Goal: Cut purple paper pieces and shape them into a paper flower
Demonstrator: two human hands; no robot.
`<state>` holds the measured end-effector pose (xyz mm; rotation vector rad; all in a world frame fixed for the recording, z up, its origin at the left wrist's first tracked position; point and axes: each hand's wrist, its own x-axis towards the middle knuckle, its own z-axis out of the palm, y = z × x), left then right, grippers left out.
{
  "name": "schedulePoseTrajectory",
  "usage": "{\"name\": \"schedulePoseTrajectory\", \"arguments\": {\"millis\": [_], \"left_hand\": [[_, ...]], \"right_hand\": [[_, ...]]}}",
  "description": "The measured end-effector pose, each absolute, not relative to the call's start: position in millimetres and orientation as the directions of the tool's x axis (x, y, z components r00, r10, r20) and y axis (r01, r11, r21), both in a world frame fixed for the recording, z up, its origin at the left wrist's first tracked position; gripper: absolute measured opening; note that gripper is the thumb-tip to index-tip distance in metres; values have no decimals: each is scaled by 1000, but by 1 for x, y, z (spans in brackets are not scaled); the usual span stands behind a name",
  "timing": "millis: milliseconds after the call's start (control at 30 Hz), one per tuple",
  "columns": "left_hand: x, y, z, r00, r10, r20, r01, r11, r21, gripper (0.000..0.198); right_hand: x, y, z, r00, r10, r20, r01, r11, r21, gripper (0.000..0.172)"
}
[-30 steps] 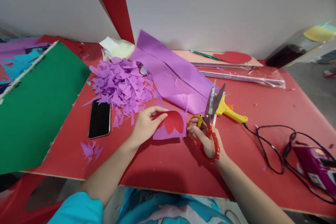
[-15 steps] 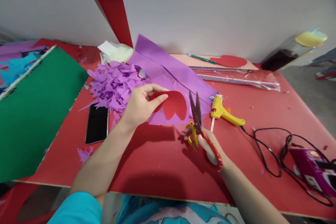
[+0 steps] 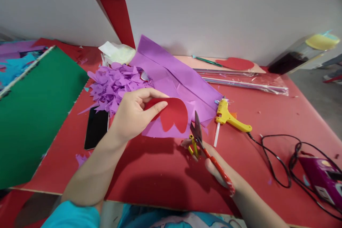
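Pinched in my left hand (image 3: 136, 112) is a red paper cutout (image 3: 173, 114) with a rounded top and pointed lower edge. Behind it, in the same grip, lies a sheet of purple paper (image 3: 153, 129). My right hand (image 3: 213, 164) holds scissors (image 3: 197, 133) with one red and one yellow handle. The blades are parted and point up, just right of the purple sheet's edge. Some fingers of my right hand are hidden behind the handles.
A heap of purple paper scraps (image 3: 114, 85) partly covers a phone (image 3: 96, 128) on the left. Larger purple paper (image 3: 171, 67) lies behind my hands. To the right are a yellow glue gun (image 3: 227, 117), its black cord and a purple box (image 3: 322, 181). A green board (image 3: 40, 117) stands far left.
My left hand has drawn the red cutout and purple sheet slightly left and nearer to me. The scissors have moved down, tilted left, and their blades now sit closer to the sheet's edge.
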<state>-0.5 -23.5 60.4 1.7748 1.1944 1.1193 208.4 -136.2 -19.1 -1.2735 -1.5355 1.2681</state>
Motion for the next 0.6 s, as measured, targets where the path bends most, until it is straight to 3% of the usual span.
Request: {"name": "schedulePoseTrajectory", "arguments": {"millis": [267,467,600], "left_hand": [[5,-35,62,202,920,336,423,-392,817,8],[7,-36,61,197,917,347,430,-399,810,9],[7,-37,60,187,915,357,441,-403,802,10]], "right_hand": [[204,-134,-22,-301,953,-30,167,22,-986,65],[198,-137,-20,-179,983,-31,196,5,-981,61],[202,-127,-22,-266,964,-26,225,36,-974,67]]}}
